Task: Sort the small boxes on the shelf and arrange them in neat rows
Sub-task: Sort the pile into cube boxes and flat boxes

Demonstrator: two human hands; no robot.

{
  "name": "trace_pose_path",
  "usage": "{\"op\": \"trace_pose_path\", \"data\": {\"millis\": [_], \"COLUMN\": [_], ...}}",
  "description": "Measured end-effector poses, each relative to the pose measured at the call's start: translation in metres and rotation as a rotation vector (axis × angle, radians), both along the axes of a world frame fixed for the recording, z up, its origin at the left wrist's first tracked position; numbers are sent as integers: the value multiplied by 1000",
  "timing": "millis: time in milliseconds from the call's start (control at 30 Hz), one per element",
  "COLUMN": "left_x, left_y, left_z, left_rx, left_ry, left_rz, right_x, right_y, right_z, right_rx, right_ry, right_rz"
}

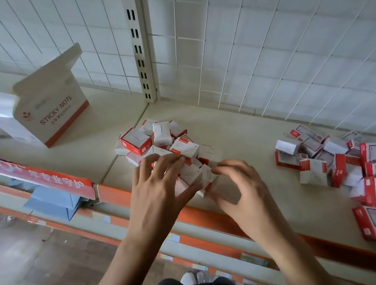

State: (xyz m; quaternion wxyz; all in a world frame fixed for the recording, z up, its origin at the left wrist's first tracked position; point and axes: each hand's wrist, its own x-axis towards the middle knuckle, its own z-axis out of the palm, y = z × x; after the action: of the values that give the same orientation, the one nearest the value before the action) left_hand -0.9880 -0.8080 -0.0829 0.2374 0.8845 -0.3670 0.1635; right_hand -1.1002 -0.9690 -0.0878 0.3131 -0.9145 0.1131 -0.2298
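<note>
left hand (156, 183), fingers spread and curled over small boxes (184, 151) at shelf (247, 126) front edge; right hand (241, 187), thumb and fingertips pinching one of them. second heap (336, 160) farther right; sticky note carton (52, 110) back left.

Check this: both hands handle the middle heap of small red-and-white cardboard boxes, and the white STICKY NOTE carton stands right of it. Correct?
No: the head view shows the white STICKY NOTE carton left of the red-and-white box heap; left hand and right hand do handle it.

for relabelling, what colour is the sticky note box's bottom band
Orange, on the sticky note box; head view.
</note>
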Motion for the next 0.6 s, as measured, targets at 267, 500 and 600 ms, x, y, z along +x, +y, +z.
{"op": "trace_pose_path", "data": {"millis": [267,500,600], "left_x": [5,-11,-29], "left_y": [-12,-40,-66], "left_z": [3,19,18], "left_rx": [81,-100,-99], "left_ry": [65,37,58], "left_rz": [70,-272,-439], "right_x": [-12,-45,-68], "right_y": [-2,-24,-37], "right_z": [1,13,16], "right_rx": [-4,39,15], "right_ry": [16,-58,-56], "right_rz": [-33,-157,-231]}}
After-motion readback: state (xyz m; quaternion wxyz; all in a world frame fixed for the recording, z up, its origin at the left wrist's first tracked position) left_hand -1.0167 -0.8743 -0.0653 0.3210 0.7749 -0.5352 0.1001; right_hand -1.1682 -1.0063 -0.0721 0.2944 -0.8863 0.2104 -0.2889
